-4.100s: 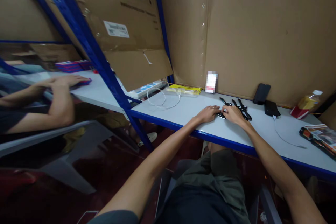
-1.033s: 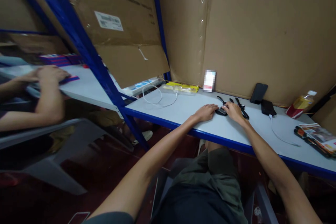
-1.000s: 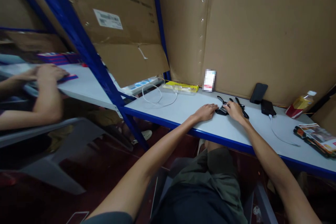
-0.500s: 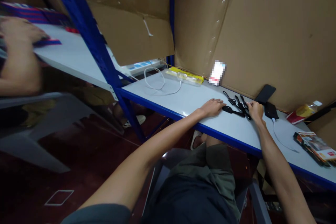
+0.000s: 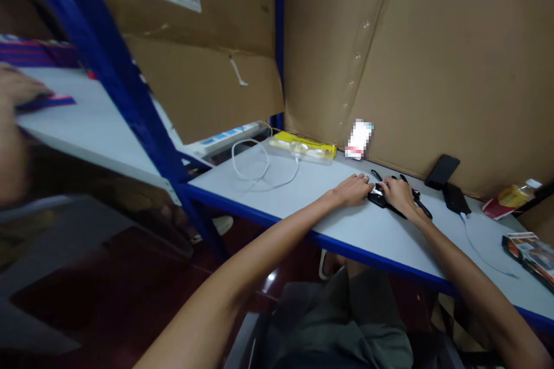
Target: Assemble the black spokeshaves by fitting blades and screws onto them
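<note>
My left hand (image 5: pixel 354 189) rests on the table with its fingers bent and close together, fingertips at the end of a black flat-ended, long-handled piece (image 5: pixel 377 200). Whatever those fingers hold is too small to make out. My right hand (image 5: pixel 398 193) reaches over the same piece, its fingers closed near a small shiny light spot (image 5: pixel 378 188) between the hands. What it grips is hidden. Several more slim black handled pieces (image 5: pixel 423 206) lie under and behind my right hand, partly covered by it.
Along the cardboard wall (image 5: pixel 454 69) stand a blurred-out card (image 5: pixel 359 139), a black phone (image 5: pixel 442 172) and a black power bank (image 5: pixel 456 199) with a white cable. A yellow package (image 5: pixel 303 147) and cable loop lie left; a bottle (image 5: pixel 511 199) and food pack (image 5: pixel 530 253) right. A co-worker's hand (image 5: pixel 21 86) shows far left.
My right hand has moved left from the far side of the black pieces to beside my left hand, now covering part of them. The camera view has shifted slightly.
</note>
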`<state>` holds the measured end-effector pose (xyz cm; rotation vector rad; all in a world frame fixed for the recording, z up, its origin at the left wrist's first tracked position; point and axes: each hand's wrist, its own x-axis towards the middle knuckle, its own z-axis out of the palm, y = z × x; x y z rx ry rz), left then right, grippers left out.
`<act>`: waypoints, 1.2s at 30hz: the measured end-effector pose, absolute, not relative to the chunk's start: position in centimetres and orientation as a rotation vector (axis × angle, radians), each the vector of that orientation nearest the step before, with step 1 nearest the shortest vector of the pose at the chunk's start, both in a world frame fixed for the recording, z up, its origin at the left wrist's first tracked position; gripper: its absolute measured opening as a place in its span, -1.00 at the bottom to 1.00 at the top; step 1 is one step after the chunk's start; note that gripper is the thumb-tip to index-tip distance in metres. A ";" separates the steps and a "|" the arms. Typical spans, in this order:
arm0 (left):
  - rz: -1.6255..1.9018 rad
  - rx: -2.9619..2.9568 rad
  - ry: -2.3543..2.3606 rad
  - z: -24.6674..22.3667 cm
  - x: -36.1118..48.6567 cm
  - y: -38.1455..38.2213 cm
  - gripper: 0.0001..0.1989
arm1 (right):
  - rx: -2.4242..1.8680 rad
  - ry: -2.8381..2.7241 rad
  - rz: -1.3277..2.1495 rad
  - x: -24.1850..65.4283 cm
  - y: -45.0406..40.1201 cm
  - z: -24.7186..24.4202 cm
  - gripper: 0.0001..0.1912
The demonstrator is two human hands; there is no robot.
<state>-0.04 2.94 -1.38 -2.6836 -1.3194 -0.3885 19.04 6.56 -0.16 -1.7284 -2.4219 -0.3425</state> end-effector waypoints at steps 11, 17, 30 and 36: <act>-0.437 -2.659 -1.410 -1.9 -5.0 5.9 -0.50 | -1.649 -2.333 -0.134 21.9 8.8 1.6 -0.66; -0.474 -2.938 -1.170 -2.9 -1.6 7.2 -0.57 | -1.544 -2.514 -0.153 24.9 5.2 -0.7 -0.75; -0.326 -2.943 -1.332 -3.0 -3.8 7.7 -0.56 | -1.536 -2.576 -0.303 26.6 2.4 -2.5 -0.51; -0.300 -2.744 -1.481 -4.7 -6.1 8.6 -0.46 | -1.461 -2.594 -0.270 28.3 2.2 -2.8 -0.58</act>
